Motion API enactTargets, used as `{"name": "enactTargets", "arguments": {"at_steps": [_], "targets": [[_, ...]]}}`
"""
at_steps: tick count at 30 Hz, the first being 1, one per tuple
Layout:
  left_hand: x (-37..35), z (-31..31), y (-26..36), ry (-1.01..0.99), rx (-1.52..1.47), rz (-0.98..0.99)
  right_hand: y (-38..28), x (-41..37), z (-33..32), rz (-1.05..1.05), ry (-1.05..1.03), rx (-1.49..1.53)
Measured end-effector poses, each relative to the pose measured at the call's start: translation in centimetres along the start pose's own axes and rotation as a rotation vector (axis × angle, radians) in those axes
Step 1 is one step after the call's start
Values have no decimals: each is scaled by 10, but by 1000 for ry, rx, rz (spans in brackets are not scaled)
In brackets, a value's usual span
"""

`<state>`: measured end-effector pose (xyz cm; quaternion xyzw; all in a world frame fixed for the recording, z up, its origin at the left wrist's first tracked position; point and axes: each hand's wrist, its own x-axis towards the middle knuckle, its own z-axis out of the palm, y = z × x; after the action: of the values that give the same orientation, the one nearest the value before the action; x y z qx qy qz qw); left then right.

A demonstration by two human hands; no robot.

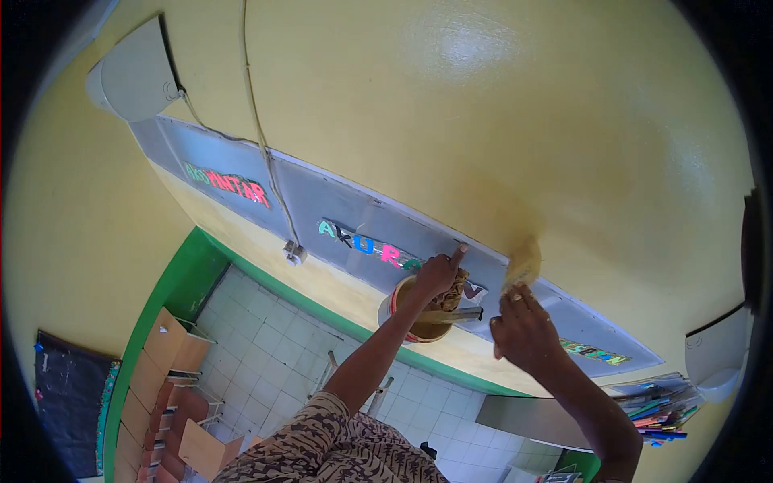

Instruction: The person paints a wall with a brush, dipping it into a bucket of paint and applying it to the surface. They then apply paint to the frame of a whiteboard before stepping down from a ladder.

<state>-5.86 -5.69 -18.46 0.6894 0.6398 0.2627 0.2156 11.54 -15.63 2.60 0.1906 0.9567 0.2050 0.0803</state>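
Note:
My right hand (525,328) is raised against the yellow wall and closed around what looks like a paintbrush (525,264), its yellowish end pressed to the wall just above the board's top edge. The end is blurred. My left hand (439,275) is over a bucket (386,310), its index finger reaching to the frame of the grey board (314,193). Bunched under that hand is a brown patterned cloth (456,291), which its curled fingers appear to grip. A flat wooden stick (451,315) lies across the bucket's mouth. What supports the bucket is hidden.
Coloured letters (366,244) run along the board. A cable (252,88) crosses the wall to a socket (294,253). Wall lamps (137,76) stick out at the upper left and right. Far below are a tiled floor (274,322), wooden chairs (205,447) and ladder-like metal bars (380,394).

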Motion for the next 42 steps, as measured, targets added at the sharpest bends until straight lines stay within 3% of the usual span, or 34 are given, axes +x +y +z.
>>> {"name": "enactTargets", "arguments": {"at_steps": [1, 3, 4, 6, 7, 9, 10, 11, 12, 14, 15, 17, 22, 26, 28, 29, 31, 33, 35, 37, 39, 40, 41, 42], "targets": [[1, 1, 1, -4, 3, 9, -4, 2, -4, 10, 1, -1], [3, 17, -12, 102, 29, 110, -25, 31, -25, 30, 250, 118], [-1, 32, -23, 93, 33, 123, -31, 49, -25, -24, 360, 40], [-9, 63, -44, 621, 488, 320, -41, 94, -17, -89, 461, -44], [-11, 38, -26, 617, 481, 345, -44, 114, -14, -102, 453, -47], [-22, -36, 28, 20, -233, -248, -45, 140, -10, -123, 590, -34], [-21, -36, 28, 4, -235, -237, -38, 138, -1, -99, 587, -36], [-40, 3, -4, -12, -227, -224, -32, 134, 10, -83, 495, -80], [-24, 31, -29, 237, -176, -27, -27, 125, 16, -72, 401, -121], [14, 79, -66, 742, -85, 368, -5, 81, 27, -53, 426, -46], [13, 60, -51, 743, -92, 370, 1, 56, 38, -14, 453, -43], [5, -4, -4, -29, -208, -300, 14, -2, 56, 36, 427, -28], [0, -18, 9, -34, -287, -298, 37, -133, 55, 286, 409, 60], [3, -11, 7, -9, -309, -327, 23, -175, 45, 475, 425, 14], [2, -10, 4, 2, -314, -315, 10, -173, 50, 790, 771, 220], [1, -10, 5, 30, -322, -305, 6, -165, 56, 784, 781, 225], [-3, -10, 5, 74, -329, -310, -2, -136, 76, 1200, 1291, 338], [-2, -12, 6, 29, -291, -273, -8, -87, 97, 1321, 1488, 285], [5, -6, 2, -7, -294, -314, -18, -23, 94, 1228, 1609, 376], [9, 15, -13, 66, -241, -154, -30, 40, 76, 1155, 1578, 319], [14, 36, -50, 43, -290, -63, -46, 96, 59, 962, 1670, 482], [15, 42, -60, 11, -347, 30, -52, 119, 56, 843, 1621, 569], [-38, 64, -57, 8, -343, 28, -59, 139, 44, 809, 1535, 610], [-35, 43, -51, 133, -323, 60, -64, 153, 30, 778, 1448, 648]]}}
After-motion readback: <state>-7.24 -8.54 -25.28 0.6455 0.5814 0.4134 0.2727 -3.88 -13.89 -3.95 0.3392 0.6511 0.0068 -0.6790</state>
